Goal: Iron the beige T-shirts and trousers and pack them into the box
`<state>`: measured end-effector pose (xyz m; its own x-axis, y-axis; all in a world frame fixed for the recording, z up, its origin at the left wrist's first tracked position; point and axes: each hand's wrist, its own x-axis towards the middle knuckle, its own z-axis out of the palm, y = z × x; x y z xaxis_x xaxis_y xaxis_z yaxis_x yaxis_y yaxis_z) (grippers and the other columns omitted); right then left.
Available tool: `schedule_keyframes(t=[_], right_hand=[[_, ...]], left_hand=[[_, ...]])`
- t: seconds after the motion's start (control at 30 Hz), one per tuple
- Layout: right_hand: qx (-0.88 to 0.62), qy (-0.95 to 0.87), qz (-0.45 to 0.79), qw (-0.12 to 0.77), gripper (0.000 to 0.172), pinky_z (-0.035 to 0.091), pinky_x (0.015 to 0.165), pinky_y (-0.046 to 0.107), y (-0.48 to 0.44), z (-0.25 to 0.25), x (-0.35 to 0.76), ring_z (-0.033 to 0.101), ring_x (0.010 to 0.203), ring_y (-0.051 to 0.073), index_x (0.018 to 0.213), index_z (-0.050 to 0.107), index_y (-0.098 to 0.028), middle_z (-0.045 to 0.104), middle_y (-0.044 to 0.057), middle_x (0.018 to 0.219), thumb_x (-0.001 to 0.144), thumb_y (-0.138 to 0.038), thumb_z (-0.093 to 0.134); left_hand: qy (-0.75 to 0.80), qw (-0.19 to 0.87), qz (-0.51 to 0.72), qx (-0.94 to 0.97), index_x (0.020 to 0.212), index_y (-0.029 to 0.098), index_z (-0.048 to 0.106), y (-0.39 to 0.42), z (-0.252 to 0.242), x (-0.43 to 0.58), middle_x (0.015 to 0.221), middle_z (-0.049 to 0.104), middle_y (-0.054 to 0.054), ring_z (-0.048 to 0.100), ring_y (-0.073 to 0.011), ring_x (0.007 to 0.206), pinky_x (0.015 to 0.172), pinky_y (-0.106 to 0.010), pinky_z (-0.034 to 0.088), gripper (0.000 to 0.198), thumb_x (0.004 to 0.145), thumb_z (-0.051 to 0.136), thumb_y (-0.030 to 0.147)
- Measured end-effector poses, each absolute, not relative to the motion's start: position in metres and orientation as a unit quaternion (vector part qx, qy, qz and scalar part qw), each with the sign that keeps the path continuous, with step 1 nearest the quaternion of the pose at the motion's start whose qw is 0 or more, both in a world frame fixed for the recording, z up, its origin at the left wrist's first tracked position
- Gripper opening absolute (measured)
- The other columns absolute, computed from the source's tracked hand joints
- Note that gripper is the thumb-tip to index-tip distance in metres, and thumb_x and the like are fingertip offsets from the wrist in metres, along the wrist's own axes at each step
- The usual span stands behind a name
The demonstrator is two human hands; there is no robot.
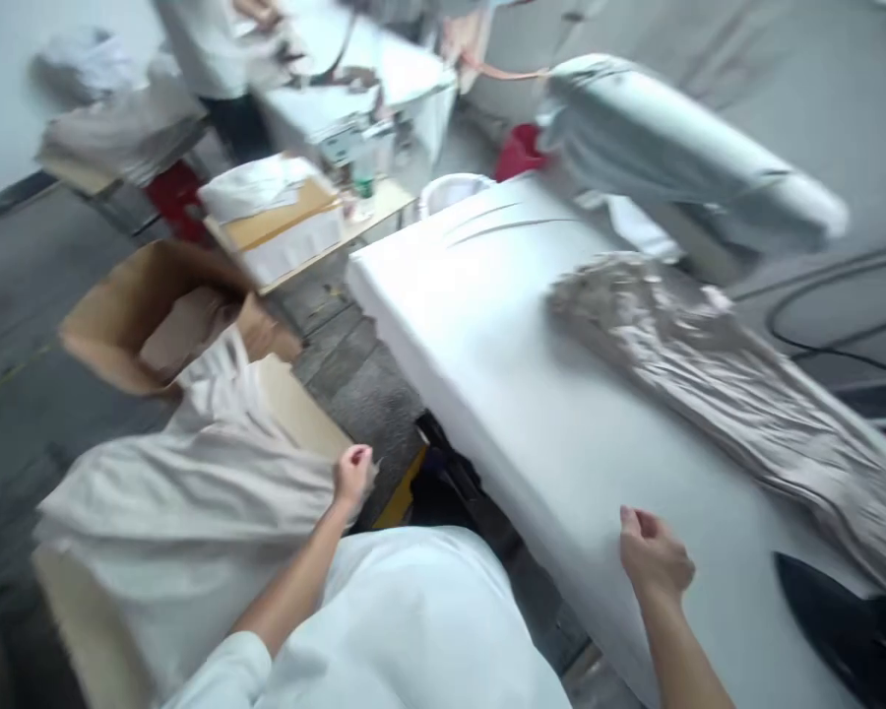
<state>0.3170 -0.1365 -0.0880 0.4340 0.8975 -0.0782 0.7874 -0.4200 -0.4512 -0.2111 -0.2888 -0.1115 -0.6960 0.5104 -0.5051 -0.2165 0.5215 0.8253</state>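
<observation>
My left hand point(354, 475) is closed in a pinch on the edge of a heap of pale cream cloth point(184, 512) that lies over a low board to my left. My right hand point(654, 553) hovers at the near edge of the white padded table point(487, 325), its fingers curled in with nothing visible in them. A stack of beige folded garments point(724, 384) lies on the table to the right of that hand. The picture is blurred by motion.
A dark iron point(842, 620) sits at the table's near right corner. A padded sleeve arm point(679, 148) juts over the far end. An open cardboard box point(155, 315) stands on the floor at left. Another person in white stands at a far table point(361, 69). Cables run at right.
</observation>
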Motion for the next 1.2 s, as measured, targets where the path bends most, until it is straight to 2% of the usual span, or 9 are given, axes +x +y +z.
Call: schedule_keyframes(t=[0.2, 0.33, 0.47, 0.6, 0.73, 0.87, 0.97, 1.1, 1.2], right_hand=[[-0.843, -0.482, -0.063, 0.232, 0.058, 0.043, 0.12, 0.071, -0.093, -0.111, 0.374, 0.059, 0.143, 0.047, 0.133, 0.075, -0.017, 0.065, 0.023, 0.155, 0.095, -0.054, 0.052], [-0.846, -0.438, 0.025, 0.304, 0.051, 0.041, 0.119, 0.075, -0.104, -0.106, 0.374, 0.055, 0.147, 0.048, 0.133, 0.075, -0.03, 0.063, 0.016, 0.158, 0.088, -0.053, 0.065], [-0.846, -0.401, 0.072, 0.345, 0.04, 0.047, 0.113, 0.078, -0.095, -0.09, 0.39, 0.055, 0.146, 0.05, 0.122, 0.075, -0.045, 0.067, 0.012, 0.151, 0.082, -0.047, 0.077], [-0.815, -0.449, 0.156, 0.332, 0.037, 0.062, 0.1, 0.06, 0.017, -0.034, 0.362, 0.072, 0.113, 0.041, 0.128, 0.073, -0.033, 0.074, 0.019, 0.116, 0.101, -0.045, 0.052], [-0.601, -0.687, 0.237, 0.333, 0.044, 0.05, 0.117, 0.054, 0.202, 0.045, 0.273, 0.059, 0.135, 0.039, 0.143, 0.07, -0.024, 0.067, 0.019, 0.142, 0.104, -0.041, 0.057], [-0.611, -0.704, 0.28, 0.231, 0.04, 0.056, 0.095, 0.042, 0.316, 0.087, 0.231, 0.067, 0.111, 0.033, 0.13, 0.075, -0.011, 0.073, 0.023, 0.127, 0.098, -0.034, 0.069], [-0.619, -0.68, 0.31, 0.241, 0.028, 0.051, 0.081, 0.029, 0.338, 0.092, 0.255, 0.068, 0.09, 0.022, 0.109, 0.079, -0.01, 0.079, 0.014, 0.101, 0.105, -0.029, 0.059], [-0.505, -0.75, 0.284, 0.32, 0.026, 0.045, 0.072, 0.024, 0.345, 0.145, 0.314, 0.066, 0.077, 0.015, 0.109, 0.083, -0.008, 0.079, 0.005, 0.09, 0.101, -0.027, 0.068], [-0.445, -0.832, 0.166, 0.287, 0.028, 0.043, 0.084, 0.024, 0.353, 0.224, 0.348, 0.067, 0.084, 0.012, 0.115, 0.085, -0.006, 0.079, 0.003, 0.094, 0.1, -0.025, 0.071]], left_hand=[[0.614, 0.531, 0.467, 0.351, 0.1, 0.014, 0.076, 0.12, -0.013, -0.045, 0.094, 0.079, -0.01, 0.075, -0.0184, 0.08, 0.085, -0.032, 0.063, 0.023, 0.092, 0.083, 0.035], [0.642, 0.507, 0.435, 0.377, 0.12, 0.014, 0.069, 0.271, 0.031, 0.027, 0.125, 0.077, -0.019, 0.077, -0.0267, 0.107, 0.102, -0.04, 0.06, 0.061, 0.072, 0.103, 0.032], [0.71, 0.438, 0.382, 0.398, 0.137, 0.017, 0.063, 0.299, 0.016, 0.073, 0.144, 0.07, -0.024, 0.066, -0.0388, 0.135, 0.115, -0.046, 0.051, 0.099, 0.051, 0.111, 0.025], [0.706, 0.364, 0.373, 0.48, 0.131, 0.02, 0.069, 0.275, -0.002, 0.091, 0.138, 0.072, -0.021, 0.065, -0.0413, 0.134, 0.116, -0.048, 0.049, 0.07, 0.07, 0.102, 0.031], [0.7, 0.297, 0.357, 0.542, 0.132, 0.022, 0.073, 0.259, 0.002, 0.105, 0.143, 0.068, -0.02, 0.06, -0.0421, 0.14, 0.121, -0.05, 0.046, 0.051, 0.085, 0.09, 0.032], [0.695, 0.333, 0.342, 0.537, 0.134, 0.026, 0.076, 0.258, 0.007, 0.11, 0.137, 0.07, -0.018, 0.063, -0.0408, 0.134, 0.119, -0.052, 0.047, 0.052, 0.084, 0.09, 0.034], [0.727, 0.281, 0.301, 0.549, 0.145, 0.022, 0.071, 0.266, 0.016, 0.105, 0.144, 0.064, -0.023, 0.059, -0.0455, 0.138, 0.12, -0.055, 0.046, 0.078, 0.074, 0.099, 0.04], [0.67, 0.212, 0.324, 0.633, 0.173, 0.022, 0.04, 0.307, 0.053, 0.097, 0.176, 0.034, -0.026, 0.027, -0.051, 0.165, 0.13, -0.057, 0.035, 0.136, 0.058, 0.108, 0.048], [0.553, 0.336, 0.279, 0.71, 0.155, 0.021, 0.064, 0.348, 0.081, 0.091, 0.153, 0.064, -0.02, 0.054, -0.048, 0.147, 0.121, -0.052, 0.047, 0.114, 0.053, 0.11, 0.04]])
